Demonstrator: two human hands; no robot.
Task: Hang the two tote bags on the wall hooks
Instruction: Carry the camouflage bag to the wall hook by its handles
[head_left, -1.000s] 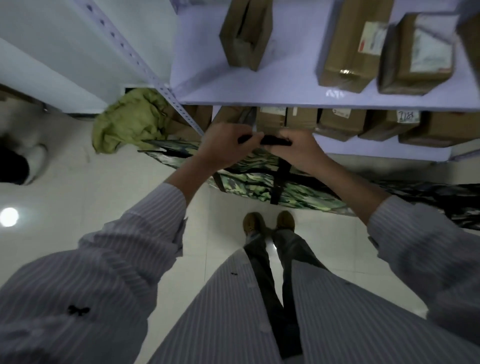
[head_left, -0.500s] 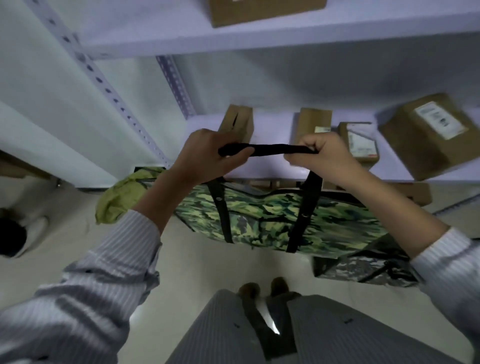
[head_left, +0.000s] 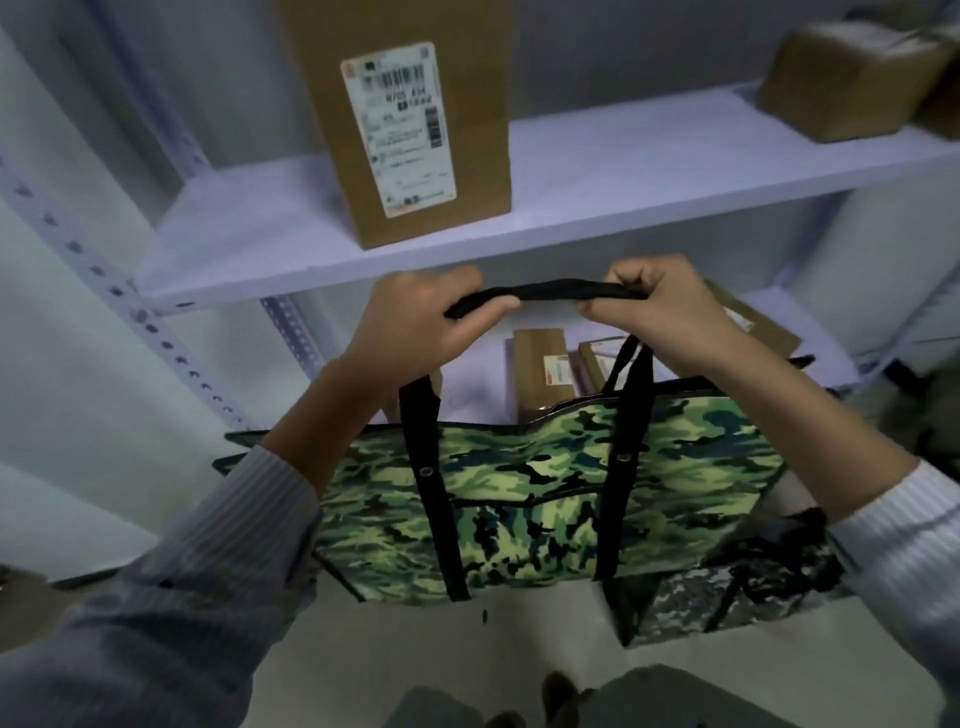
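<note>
A green camouflage tote bag (head_left: 524, 493) with black straps hangs in the air in front of a shelf rack. Its black handle (head_left: 550, 293) runs level between my two hands. My left hand (head_left: 415, 332) grips the handle's left end, and my right hand (head_left: 660, 312) grips the right end. A second tote bag (head_left: 727, 592), grey camouflage, lies low on the floor at the lower right, partly behind the green one. No wall hooks are in view.
A white shelf board (head_left: 597, 176) crosses the view above my hands, carrying a tall labelled cardboard box (head_left: 405, 119) and another box (head_left: 852, 73) at far right. Smaller boxes (head_left: 540, 374) sit on the lower shelf behind the bag. A perforated upright (head_left: 130, 301) stands left.
I have lifted the green bag off the floor by its handle, from shin height up to the shelf's level. My hands have spread apart along the handle and my view has tilted up.
</note>
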